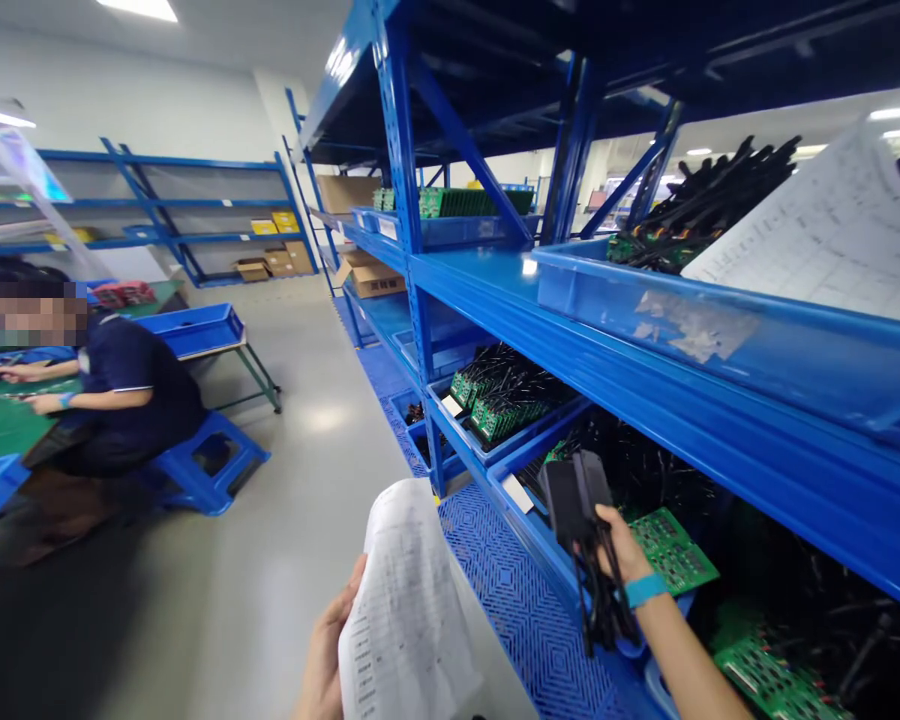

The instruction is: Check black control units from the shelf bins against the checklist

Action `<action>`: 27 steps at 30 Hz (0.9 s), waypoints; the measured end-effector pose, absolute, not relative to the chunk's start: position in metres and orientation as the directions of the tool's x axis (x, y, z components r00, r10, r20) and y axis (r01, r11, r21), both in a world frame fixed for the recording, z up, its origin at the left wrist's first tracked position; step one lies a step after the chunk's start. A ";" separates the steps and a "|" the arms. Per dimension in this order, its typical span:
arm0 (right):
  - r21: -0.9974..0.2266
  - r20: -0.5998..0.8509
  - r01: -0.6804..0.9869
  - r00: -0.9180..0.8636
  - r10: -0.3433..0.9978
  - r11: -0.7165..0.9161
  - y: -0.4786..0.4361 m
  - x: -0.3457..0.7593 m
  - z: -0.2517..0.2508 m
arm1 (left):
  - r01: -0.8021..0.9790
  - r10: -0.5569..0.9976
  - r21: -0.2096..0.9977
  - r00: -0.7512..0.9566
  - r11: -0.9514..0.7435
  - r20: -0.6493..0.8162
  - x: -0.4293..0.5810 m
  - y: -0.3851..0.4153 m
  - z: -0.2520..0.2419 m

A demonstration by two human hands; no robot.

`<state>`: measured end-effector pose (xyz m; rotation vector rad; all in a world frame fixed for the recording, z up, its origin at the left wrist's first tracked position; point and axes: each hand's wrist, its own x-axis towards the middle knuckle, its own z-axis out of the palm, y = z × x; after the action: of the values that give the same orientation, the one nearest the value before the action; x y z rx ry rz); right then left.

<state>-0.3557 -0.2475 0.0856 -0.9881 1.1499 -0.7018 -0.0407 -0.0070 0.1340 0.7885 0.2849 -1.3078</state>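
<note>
Down at the lower shelf (pixel 540 540), my right hand (pixel 616 548) is closed around black adapters (pixel 574 495) with dangling cords, lifted clear of the bin (pixel 521 480), while my left hand (pixel 328 640) pinches a printed sheet (pixel 405 620) upright, readable beside them.

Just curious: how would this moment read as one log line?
left hand: holds printed sheet | right hand: grips black cabled units | over lower-shelf bin

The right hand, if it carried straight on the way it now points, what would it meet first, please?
Probably the black adapters with cables it already grips; past them, the right hand points into the lower blue bin of green circuit boards, though depth is unclear.
</note>
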 end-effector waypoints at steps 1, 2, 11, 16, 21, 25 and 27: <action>-0.898 -0.434 -0.049 0.264 -0.861 0.438 -0.262 -0.367 0.090 | 0.930 -0.734 0.364 0.277 0.043 -0.620 -0.041 -0.006 0.134; -0.898 -0.435 -0.052 0.259 -0.863 0.437 -0.273 -0.376 0.093 | 0.925 -0.718 0.379 0.288 0.037 -0.633 -0.042 -0.006 0.133; -0.776 -0.179 -0.621 0.381 -0.907 -0.108 -0.284 -0.348 0.042 | 0.945 -0.707 0.327 0.210 -0.031 -0.675 -0.047 -0.015 0.122; -0.375 -0.035 -0.884 0.314 -0.949 -0.278 -0.267 -0.335 0.037 | 0.960 -0.713 0.279 0.192 -0.005 -0.674 -0.046 -0.022 0.127; -0.652 0.210 -0.666 0.301 -0.930 -0.363 -0.217 -0.324 0.055 | 0.927 -0.756 0.373 0.213 -0.044 -0.619 -0.047 -0.028 0.123; -0.971 -0.161 -0.239 0.640 -0.751 0.004 -0.159 -0.303 0.048 | 0.894 -0.868 0.426 0.097 -0.139 -0.487 -0.065 -0.041 0.131; -0.982 -0.188 -0.140 0.663 -0.724 0.127 -0.135 -0.293 0.036 | 0.881 -0.937 0.449 0.017 -0.151 -0.349 -0.078 -0.049 0.139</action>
<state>-0.2934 -0.1351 0.0363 -1.4071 0.7828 -0.4948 -0.0781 -0.0492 0.1390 0.6675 -0.1088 -1.5894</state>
